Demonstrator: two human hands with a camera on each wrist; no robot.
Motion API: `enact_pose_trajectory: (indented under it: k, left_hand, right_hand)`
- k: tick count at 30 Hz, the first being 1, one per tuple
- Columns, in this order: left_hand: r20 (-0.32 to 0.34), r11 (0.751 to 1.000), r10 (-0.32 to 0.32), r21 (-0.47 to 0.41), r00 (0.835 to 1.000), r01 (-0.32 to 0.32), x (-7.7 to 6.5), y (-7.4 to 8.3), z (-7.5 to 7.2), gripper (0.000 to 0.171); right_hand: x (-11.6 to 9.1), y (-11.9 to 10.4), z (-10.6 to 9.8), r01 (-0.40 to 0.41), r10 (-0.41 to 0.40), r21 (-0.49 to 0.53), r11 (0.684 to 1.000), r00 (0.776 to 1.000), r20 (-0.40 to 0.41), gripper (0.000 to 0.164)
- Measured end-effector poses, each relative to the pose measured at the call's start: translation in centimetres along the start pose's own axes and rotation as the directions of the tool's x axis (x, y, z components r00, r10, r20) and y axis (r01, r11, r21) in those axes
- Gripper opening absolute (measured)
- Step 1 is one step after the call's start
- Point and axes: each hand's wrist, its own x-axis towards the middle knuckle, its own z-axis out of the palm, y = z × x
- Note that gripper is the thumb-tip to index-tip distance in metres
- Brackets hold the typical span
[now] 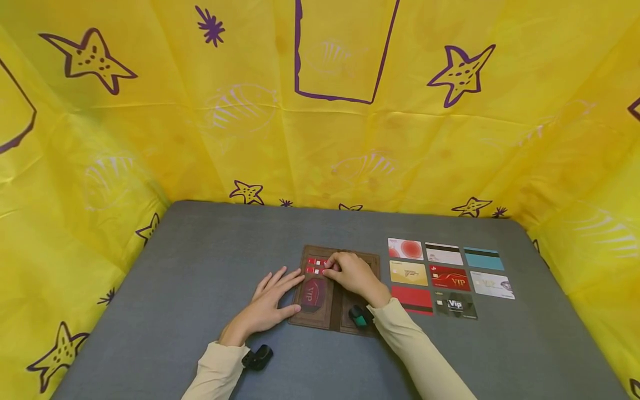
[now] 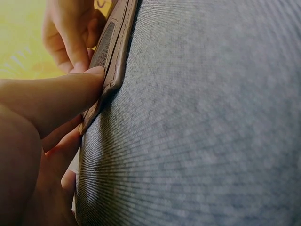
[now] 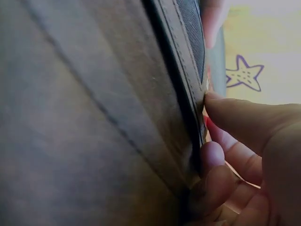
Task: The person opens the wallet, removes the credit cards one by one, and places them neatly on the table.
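A brown wallet lies spread open on the table. Two red cards show at the upper part of its left panel, one below the other. Below them a dark red VIP card sits behind a window. My right hand reaches over the wallet and pinches the right end of a red card; its fingers partly cover both cards. With fingers spread, my left hand rests at the wallet's left edge. In the left wrist view the thumb touches the wallet's border.
Right of the wallet, several cards lie in rows, among them a gold card, a blue card and a black Vip card. The grey table meets a yellow patterned cloth at the back and sides.
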Motion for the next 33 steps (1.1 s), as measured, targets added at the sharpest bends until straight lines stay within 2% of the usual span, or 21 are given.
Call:
enact_pose_trajectory:
  k: [8,13,21,28,33]
  left_hand:
    - [-0.001,1.0,0.002,0.002,1.0,-0.002,0.01,-0.06,0.05,0.063]
    - [-0.001,1.0,0.003,0.013,1.0,-0.003,0.01,-0.06,0.02,0.064]
    - [0.0,1.0,-0.007,0.019,1.0,0.007,0.06,-0.03,0.04,0.065]
    - [0.005,1.0,-0.011,0.009,1.0,0.011,0.01,-0.1,0.04,0.067]
    - [-0.003,1.0,-0.005,0.01,1.0,0.005,0.03,-0.14,0.19,0.066]
  right_hand:
    - [0.64,0.09,-0.23,0.0,-0.001,0.012,1.0,0.999,0.036,0.013]
    - [0.69,-0.05,-0.35,-0.006,0.005,0.027,1.0,0.999,0.034,0.013]
    - [0.75,-0.03,-0.23,-0.021,0.021,-0.014,1.0,1.0,0.022,0.013]
    - [0.79,0.19,-0.04,0.008,-0.007,-0.028,1.0,1.0,0.001,0.012]
    - [0.64,0.05,-0.07,-0.001,0.001,-0.014,1.0,1.0,0.005,0.018]
